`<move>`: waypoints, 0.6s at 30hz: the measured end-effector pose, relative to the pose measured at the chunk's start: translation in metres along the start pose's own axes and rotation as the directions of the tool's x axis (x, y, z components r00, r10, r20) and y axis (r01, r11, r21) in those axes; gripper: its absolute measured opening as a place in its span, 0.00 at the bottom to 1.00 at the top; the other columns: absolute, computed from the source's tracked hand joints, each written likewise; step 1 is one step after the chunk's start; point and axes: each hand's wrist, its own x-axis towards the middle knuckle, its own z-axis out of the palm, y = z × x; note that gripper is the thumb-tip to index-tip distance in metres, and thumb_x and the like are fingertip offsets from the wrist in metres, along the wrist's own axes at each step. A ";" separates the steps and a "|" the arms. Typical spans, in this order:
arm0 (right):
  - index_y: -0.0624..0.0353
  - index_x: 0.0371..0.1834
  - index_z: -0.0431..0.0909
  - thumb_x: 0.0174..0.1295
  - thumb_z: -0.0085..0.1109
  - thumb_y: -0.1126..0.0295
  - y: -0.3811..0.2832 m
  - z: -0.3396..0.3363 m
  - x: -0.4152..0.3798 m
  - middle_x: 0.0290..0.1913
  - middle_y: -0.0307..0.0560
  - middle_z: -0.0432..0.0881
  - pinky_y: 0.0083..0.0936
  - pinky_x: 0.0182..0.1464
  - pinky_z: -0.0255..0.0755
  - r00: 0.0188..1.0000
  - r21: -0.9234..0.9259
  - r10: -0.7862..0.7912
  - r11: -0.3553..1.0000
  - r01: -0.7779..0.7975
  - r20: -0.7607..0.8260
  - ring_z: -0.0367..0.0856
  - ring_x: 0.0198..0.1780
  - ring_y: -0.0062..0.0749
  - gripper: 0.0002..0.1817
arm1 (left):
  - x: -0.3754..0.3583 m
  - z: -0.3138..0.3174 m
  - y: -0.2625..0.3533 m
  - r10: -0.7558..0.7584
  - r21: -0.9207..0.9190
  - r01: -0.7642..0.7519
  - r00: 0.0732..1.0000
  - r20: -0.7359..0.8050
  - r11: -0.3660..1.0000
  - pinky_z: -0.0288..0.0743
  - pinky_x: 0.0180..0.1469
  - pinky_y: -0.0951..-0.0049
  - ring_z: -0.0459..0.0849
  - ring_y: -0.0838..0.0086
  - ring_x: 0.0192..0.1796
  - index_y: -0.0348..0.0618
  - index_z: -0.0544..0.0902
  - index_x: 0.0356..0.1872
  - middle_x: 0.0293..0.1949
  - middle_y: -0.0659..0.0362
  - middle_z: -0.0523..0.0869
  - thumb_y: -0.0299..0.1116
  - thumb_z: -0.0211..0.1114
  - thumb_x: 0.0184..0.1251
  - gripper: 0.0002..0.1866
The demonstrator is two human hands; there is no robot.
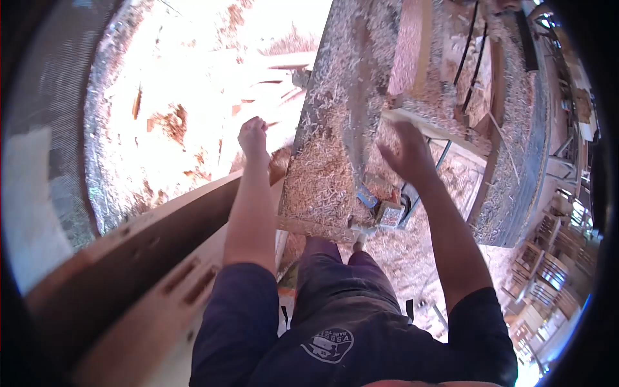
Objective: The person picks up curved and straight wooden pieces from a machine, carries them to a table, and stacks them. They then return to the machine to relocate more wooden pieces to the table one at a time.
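My left hand is raised beside the left edge of the shavings-covered workbench, its fingers curled closed; what they hold, if anything, is hidden. Over the bench's right part, my right hand reaches forward with the thumb apart from the fingers. Its fingertips overlap the end of a pale wooden strip. Nearer my body, a small blue object lies among the shavings. Beside it is a small wooden block with a pale face, at the near edge of the bench.
A long wooden beam with slots crosses the left side. Further up the bench lies a plank, with thin dark rods to its right. Shavings cover the floor. Stacked wooden pieces stand at the far right.
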 end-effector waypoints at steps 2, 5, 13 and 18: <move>0.61 0.62 0.70 0.64 0.67 0.61 0.003 0.026 0.086 0.57 0.57 0.76 0.47 0.66 0.74 0.970 -0.063 -0.194 0.980 0.187 -0.148 0.78 0.60 0.54 0.27 | 0.068 0.004 -0.034 0.031 0.411 -0.020 0.999 -0.021 0.911 0.77 0.34 0.77 0.85 0.78 0.34 0.37 0.85 0.50 0.38 0.57 0.88 0.30 0.67 0.65 0.14; 0.54 0.71 0.67 0.64 0.66 0.58 0.023 0.084 0.171 0.68 0.56 0.72 0.52 0.72 0.66 0.977 -0.163 -0.141 0.980 0.114 -0.162 0.72 0.67 0.54 0.33 | 0.133 0.007 -0.066 0.074 0.802 -0.168 0.985 0.153 0.573 0.79 0.57 0.62 0.88 0.60 0.52 0.38 0.84 0.54 0.45 0.51 0.91 0.34 0.70 0.61 0.21; 0.52 0.71 0.73 0.68 0.58 0.48 0.056 0.139 0.208 0.74 0.55 0.67 0.55 0.69 0.62 0.974 -0.297 -0.121 0.953 0.061 -0.190 0.68 0.71 0.51 0.32 | 0.287 0.057 -0.130 -0.035 0.921 -0.349 0.933 0.359 0.173 0.72 0.71 0.51 0.76 0.57 0.71 0.51 0.70 0.73 0.71 0.52 0.76 0.50 0.81 0.55 0.45; 0.64 0.71 0.69 0.75 0.47 0.44 0.063 0.151 0.212 0.73 0.67 0.63 0.49 0.70 0.64 0.968 -0.227 -0.179 0.964 0.138 -0.173 0.66 0.72 0.53 0.35 | 0.360 0.108 -0.151 -0.095 0.880 -0.474 0.875 0.474 0.028 0.65 0.76 0.47 0.73 0.59 0.75 0.53 0.66 0.76 0.74 0.54 0.74 0.52 0.82 0.52 0.50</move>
